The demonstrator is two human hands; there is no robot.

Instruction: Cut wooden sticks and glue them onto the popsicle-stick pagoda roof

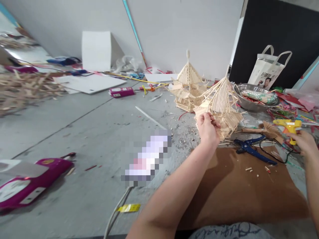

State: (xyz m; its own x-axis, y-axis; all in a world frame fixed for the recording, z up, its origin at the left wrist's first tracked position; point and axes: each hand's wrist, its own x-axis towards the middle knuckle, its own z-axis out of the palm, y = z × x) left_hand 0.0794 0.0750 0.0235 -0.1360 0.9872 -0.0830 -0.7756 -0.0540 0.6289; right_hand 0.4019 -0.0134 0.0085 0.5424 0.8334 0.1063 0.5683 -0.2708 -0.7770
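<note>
Stick pavilion (223, 96) up front in the head view, right of centre, at the far side of the brown board (244, 189); raised or resting, cannot tell. Left hand (208, 127) clamped on its lower tier from the near side, fingers curled in. Out right, right hand (305, 142) wrapped around the handle of a yellow glue gun (289, 125), well apart from the pavilion. Trigger squeezed or not, cannot tell.

Main danger, by the look of it: thin sticks, likely quick to crack or pop loose under too hard a pinch. Next worry, black cord (289, 156) right beside the blue cutters (254, 149), liable to snag and tug the gun off line. Nozzle apparently facing left; if hot, perhaps a burn from straying near those fingers. And just beyond, far pavilion (188, 86), crowded close; a careless swing left, maybe a knock for all 2.

Now edges! Near side tight, board running up close to the grey shirt (231, 231). Right side cluttered: metal bowl (256, 105) farther off, folded brown fan (270, 129) nearer. Most room leftward and nearer, over the grey tabletop (82, 132), with a clear rod (151, 118) and pale cable (118, 205) to dodge.
</note>
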